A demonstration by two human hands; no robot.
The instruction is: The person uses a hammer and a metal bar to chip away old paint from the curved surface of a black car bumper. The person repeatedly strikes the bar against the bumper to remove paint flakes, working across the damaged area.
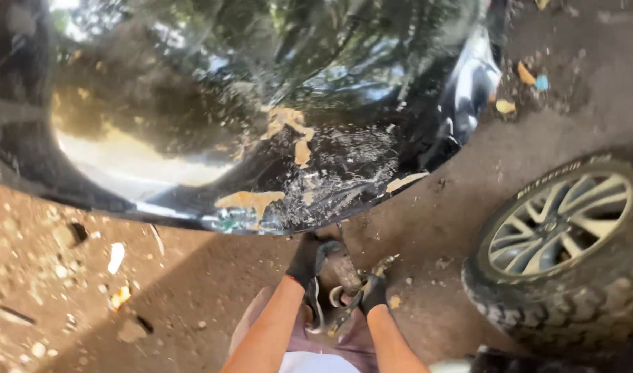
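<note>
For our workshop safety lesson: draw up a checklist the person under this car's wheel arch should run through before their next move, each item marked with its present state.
1. Gloves on left hand and right hand: ok.
2. Firm grip on the tool: cannot tell; it sits by the right hand.
3. Part in plain sight: not ok, shadowed under the damaged fender.
4. Loose wheel lying apart from the hands: ok.
5. Car safely supported: cannot tell.

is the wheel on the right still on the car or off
Off: the wheel lies flat on the dirt ground, apart from the black car body.
</note>
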